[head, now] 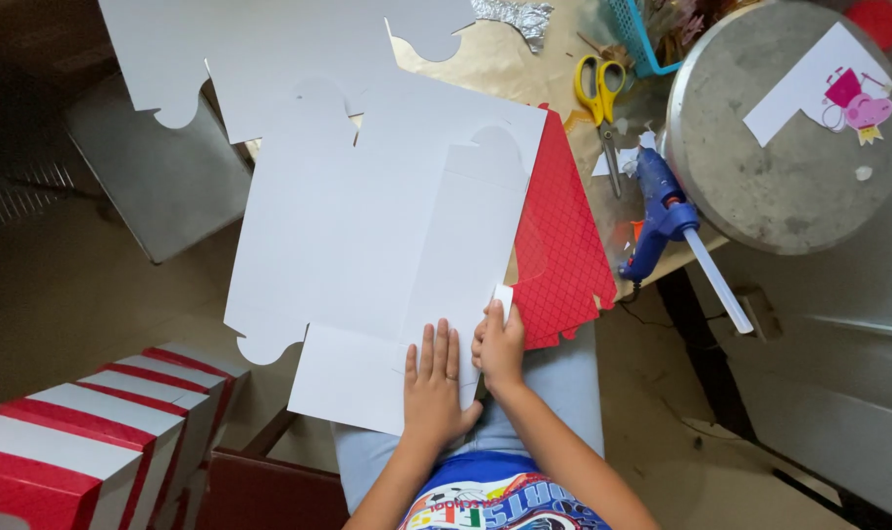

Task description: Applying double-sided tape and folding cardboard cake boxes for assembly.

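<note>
Head view. The flat white die-cut card sheet lies across the person's lap and the edge of the work table, blank side up. Its scalloped tabs and fold lines are visible, and the sheet is not yet folded into a box. Beneath its right edge a red diamond-patterned sheet shows, partly covered.

The left hand rests flat on the lower right part of the white sheet, fingers extended and spread, grasping nothing; it presses the card down. The right hand sits just beside it at the sheet's right edge, fingers curled and pinching a small white strip, which appears to be tape or a backing liner at the seam. Whether the strip is being applied or peeled cannot be determined.

Judged status: cutting of the blank is complete; work on the seam edge is in hand; folding and closing remain.

At lower left, a row of finished red-and-white boxes stands together, well apart from the hands. On the table, the blue glue gun and the yellow-handled scissors lie untouched near the round metal tray. Further white blanks lie at the top.
</note>
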